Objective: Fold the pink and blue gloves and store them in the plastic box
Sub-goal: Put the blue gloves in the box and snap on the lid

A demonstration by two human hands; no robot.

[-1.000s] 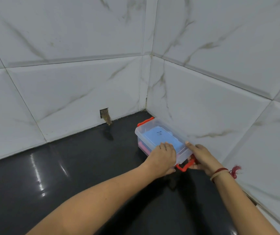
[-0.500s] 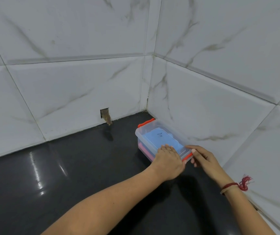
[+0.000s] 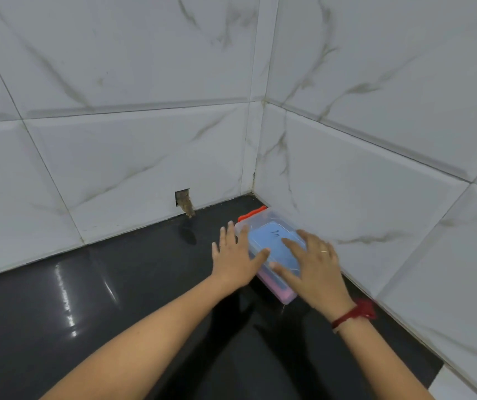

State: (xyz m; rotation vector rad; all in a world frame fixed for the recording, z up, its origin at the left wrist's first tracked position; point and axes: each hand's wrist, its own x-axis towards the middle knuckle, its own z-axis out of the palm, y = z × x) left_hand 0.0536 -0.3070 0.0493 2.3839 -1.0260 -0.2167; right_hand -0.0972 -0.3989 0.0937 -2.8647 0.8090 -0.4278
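Since half-second ago, both hands lifted off near latch, now flat on lid. Left hand [image 3: 236, 259] and right hand [image 3: 312, 267] splayed, gripping nothing. Plastic box [image 3: 263, 226] in counter corner by wall, blue glove [image 3: 272, 241] over pink glove [image 3: 274, 287] inside. Box likely light, rigid, slippery; hold by short ends.

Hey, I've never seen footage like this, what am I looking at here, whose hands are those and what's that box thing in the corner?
This is one picture from a wide-angle camera worn on a person's head, looking forward and down, so the two bare arms are the wearer's own; there is no robot. The left hand and the right hand, with a red thread at its wrist, lie flat with spread fingers over the lid of a clear plastic box. The box sits on a glossy black counter in a corner of white marble-look tiles. Through the plastic you see a folded blue glove above a pink glove. Neither hand grips anything.
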